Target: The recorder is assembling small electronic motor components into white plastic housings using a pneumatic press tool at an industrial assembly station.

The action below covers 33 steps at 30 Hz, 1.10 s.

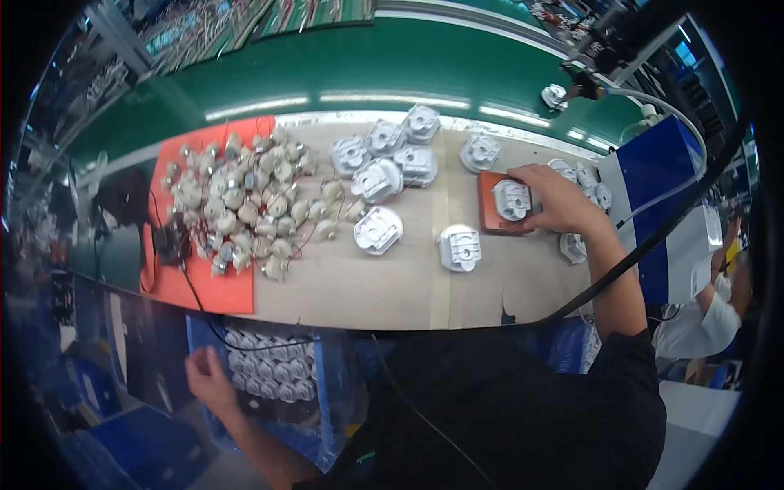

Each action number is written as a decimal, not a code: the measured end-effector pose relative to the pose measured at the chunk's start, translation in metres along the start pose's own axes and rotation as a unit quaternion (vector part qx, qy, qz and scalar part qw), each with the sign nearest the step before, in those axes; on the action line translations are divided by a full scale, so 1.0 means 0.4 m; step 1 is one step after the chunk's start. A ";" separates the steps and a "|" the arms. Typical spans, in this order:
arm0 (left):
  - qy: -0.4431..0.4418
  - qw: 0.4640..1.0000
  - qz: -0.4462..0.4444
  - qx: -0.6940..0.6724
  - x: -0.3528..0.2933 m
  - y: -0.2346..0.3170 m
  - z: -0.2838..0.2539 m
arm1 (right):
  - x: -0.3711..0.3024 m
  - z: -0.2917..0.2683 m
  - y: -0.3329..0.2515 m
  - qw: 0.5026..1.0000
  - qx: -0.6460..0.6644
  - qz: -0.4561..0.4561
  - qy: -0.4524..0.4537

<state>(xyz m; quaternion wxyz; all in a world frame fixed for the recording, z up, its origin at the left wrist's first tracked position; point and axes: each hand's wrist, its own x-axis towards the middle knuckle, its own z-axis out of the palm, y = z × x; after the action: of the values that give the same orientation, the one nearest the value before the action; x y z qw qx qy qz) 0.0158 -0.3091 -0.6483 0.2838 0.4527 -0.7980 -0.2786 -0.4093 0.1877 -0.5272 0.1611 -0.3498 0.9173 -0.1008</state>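
Observation:
My right hand [562, 201] closes around a white plastic housing [512, 200] that sits in an orange-red block [490, 214] on the workbench. Its index finger reaches over the far side and its thumb lies along the near side. Down at the left, below the bench edge, my left hand [211, 380] hangs beside a blue crate with its fingers loosely bent and apart, and nothing shows in it. Similar white housings [379, 230] stand on the bench, one of them [461, 248] just left of the block and nearer me.
Small cream motors with wires [237, 196] are heaped on an orange mat [237, 292]. A blue-lined crate [331, 384] below holds rows of housings. A green conveyor [408, 61] runs behind the bench. A blue-and-white machine [653, 212] stands right, and a black cable [637, 255] crosses there.

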 end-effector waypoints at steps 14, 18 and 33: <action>-0.288 0.882 0.356 0.108 0.354 0.765 0.475 | -0.088 -0.037 0.043 0.983 0.055 0.049 0.171; -0.358 0.794 0.408 0.273 0.363 0.792 0.585 | -0.097 -0.042 0.058 0.980 0.059 0.058 0.183; -0.388 0.801 0.368 0.269 0.392 0.712 0.587 | -0.172 -0.003 0.091 0.967 0.117 0.040 0.223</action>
<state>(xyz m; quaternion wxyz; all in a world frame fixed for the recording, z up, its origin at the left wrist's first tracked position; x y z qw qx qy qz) -0.3779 -0.2792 -0.5777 -0.1020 0.0373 -0.9909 -0.0796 -0.3834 0.2610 -0.5213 -0.0040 -0.2606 0.9251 -0.2764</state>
